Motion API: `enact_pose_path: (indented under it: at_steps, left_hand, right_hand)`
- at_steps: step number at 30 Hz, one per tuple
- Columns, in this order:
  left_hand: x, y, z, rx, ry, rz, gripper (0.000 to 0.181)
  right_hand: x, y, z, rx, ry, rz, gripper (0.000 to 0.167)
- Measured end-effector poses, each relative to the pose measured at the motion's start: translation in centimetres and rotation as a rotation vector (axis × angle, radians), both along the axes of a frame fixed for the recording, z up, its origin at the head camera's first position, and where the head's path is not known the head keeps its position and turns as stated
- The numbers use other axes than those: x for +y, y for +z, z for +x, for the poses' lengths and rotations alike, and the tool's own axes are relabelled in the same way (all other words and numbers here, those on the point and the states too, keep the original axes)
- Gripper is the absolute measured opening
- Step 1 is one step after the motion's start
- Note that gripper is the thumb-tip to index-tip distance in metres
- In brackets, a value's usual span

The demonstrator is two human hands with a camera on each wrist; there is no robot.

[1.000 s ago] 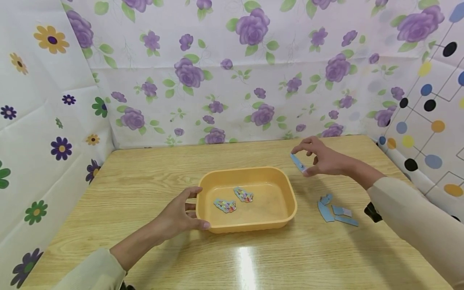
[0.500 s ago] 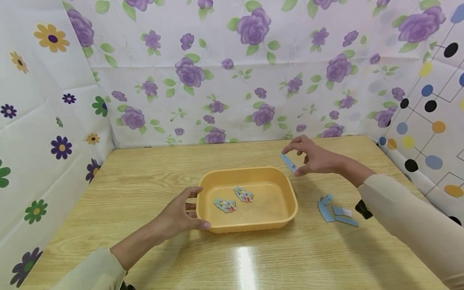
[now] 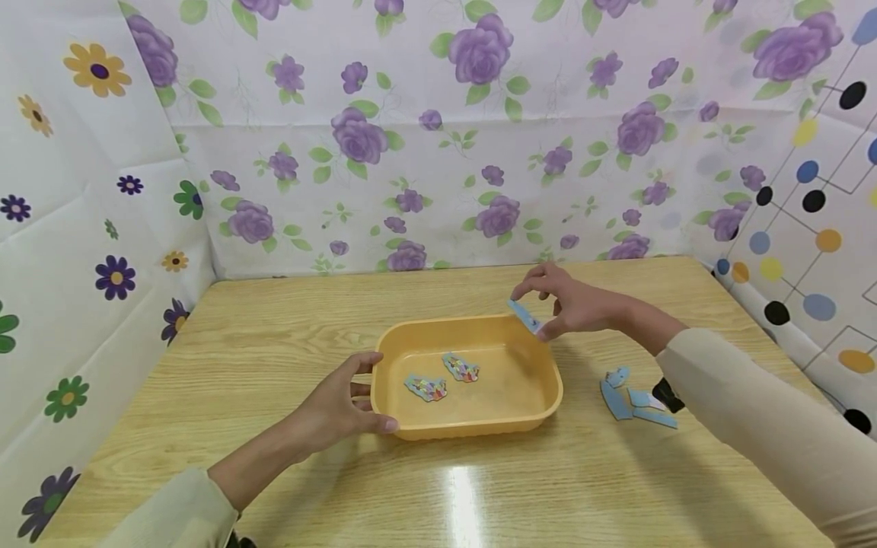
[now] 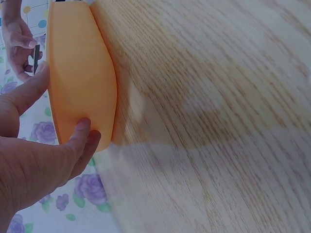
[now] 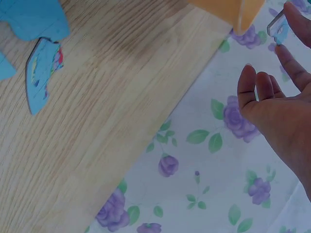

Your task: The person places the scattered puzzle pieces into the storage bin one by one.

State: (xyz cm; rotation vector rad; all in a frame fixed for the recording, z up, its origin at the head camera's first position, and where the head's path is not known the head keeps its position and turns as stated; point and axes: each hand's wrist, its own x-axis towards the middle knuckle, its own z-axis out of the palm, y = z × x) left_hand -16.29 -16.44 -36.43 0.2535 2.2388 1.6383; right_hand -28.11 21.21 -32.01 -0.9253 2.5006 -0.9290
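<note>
In the head view, the right hand (image 3: 572, 303) pinches a slim, light-blue puzzle piece (image 3: 524, 317) at the far right corner of the yellow tray (image 3: 473, 431); the left hand (image 3: 336, 403) grips its left end. Left wrist: spread fingers touch the wall. Right wrist: thumb and forefinger hold the piece's edges.

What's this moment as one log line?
left hand: holds yellow tray; right hand: pinches blue piece near tray's far-right corner; inside: two patterned pieces; table: more blue pieces

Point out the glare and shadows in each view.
Head: a white glare streak on the table, a shadow below the right sleeve; left wrist: a soft shadow beside the yellow tray; right wrist: another soft shadow near the tray.
</note>
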Motion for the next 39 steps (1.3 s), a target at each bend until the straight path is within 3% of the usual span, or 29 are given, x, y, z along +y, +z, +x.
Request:
enact_pose_path:
  at_steps: [15,39]
  left_hand:
    - [0.0,0.0,0.0,-0.004,-0.015,0.026,0.102]
    - [0.1,-0.1,0.0,-0.017,0.0,0.03,0.102]
  right_hand:
    - [-2.8,-0.8,0.4,-0.02,0.071,0.048,0.056]
    - [-5.1,-1.3,1.4,0.017,0.078,0.097,0.057]
